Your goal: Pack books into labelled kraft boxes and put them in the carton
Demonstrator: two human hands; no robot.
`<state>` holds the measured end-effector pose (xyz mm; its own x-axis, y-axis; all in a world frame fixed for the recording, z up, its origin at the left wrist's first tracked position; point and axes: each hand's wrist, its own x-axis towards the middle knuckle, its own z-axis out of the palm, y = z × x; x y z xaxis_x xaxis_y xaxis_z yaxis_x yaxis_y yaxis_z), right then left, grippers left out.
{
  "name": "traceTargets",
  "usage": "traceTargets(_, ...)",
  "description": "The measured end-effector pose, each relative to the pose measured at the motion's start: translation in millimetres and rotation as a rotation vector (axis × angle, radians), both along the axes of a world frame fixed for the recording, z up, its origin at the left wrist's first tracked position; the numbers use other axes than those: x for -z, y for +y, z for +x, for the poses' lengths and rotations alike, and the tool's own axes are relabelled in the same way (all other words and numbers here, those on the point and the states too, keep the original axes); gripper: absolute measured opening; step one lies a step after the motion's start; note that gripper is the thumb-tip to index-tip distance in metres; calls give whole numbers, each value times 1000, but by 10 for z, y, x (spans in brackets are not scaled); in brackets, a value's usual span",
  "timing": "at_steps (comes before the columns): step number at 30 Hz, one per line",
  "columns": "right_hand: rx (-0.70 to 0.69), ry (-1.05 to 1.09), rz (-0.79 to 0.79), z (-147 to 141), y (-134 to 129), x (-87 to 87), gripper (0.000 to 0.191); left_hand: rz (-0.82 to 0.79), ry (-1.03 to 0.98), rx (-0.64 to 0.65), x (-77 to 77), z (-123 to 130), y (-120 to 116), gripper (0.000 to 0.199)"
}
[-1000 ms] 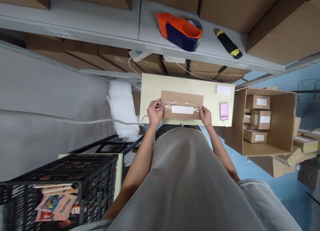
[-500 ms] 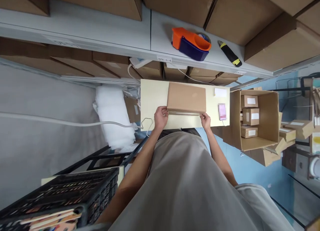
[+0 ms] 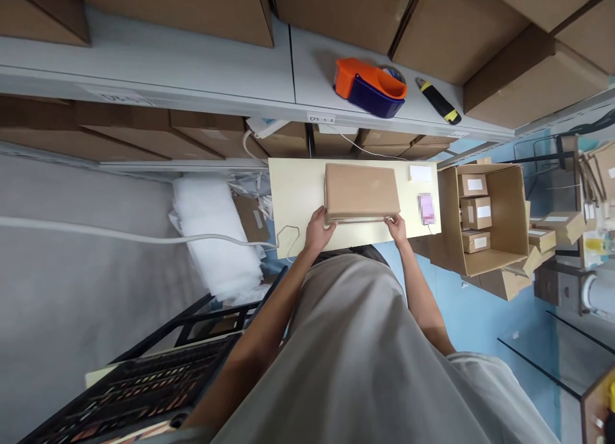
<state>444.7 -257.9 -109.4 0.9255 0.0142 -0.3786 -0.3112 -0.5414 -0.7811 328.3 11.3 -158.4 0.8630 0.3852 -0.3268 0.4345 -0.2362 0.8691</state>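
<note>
A brown cardboard box (image 3: 361,191) lies on the pale yellow tabletop (image 3: 295,194), its lid down and a thin gap showing along the near edge. My left hand (image 3: 319,231) cups the box's near left corner, fingers along the left side and thumb at the front. At the near right corner, my right hand (image 3: 396,229) pinches the edge between thumb and fingers. To the right of the box lie a white label (image 3: 420,173) and a phone-like pinkish object (image 3: 426,208), blurred over, with a cable.
Above, a grey shelf (image 3: 192,66) carries big cartons, an orange-and-blue tape dispenser (image 3: 369,88) and a yellow-black utility knife (image 3: 438,102). Right of the table, an open carton (image 3: 497,261) holds small labelled boxes. White foam wrap (image 3: 204,232) and a black crate (image 3: 144,380) are at left.
My left hand has slid slightly down and around the corner, its thumb now spread toward the front. The lid gap looks narrower. The view has shifted a little.
</note>
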Motion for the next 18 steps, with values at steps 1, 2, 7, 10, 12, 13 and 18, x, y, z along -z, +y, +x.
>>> traceTargets(1,-14,-15,1,8,-14,-97,40,10,-46,-3,-84,5,25,63)
traceTargets(2,-34,-37,2,16,-26,-202,42,15,-87,-10,-171,12,45,64)
traceTargets(7,-115,-156,-53,68,1,-625,51,33,-165,-75,-480,49,53,60)
traceTargets(10,-126,-136,-105,96,43,-640,55,10,-86,-67,-447,59,30,52)
traceTargets(12,-129,-78,-124,101,31,-556,57,-1,-14,-28,-339,42,35,52)
traceTargets(13,-118,-54,-114,98,4,-499,58,-13,4,-1,-268,21,48,57)
traceTargets(18,132,-9,24,5,-326,-202,65,-177,10,144,124,-184,167,127)
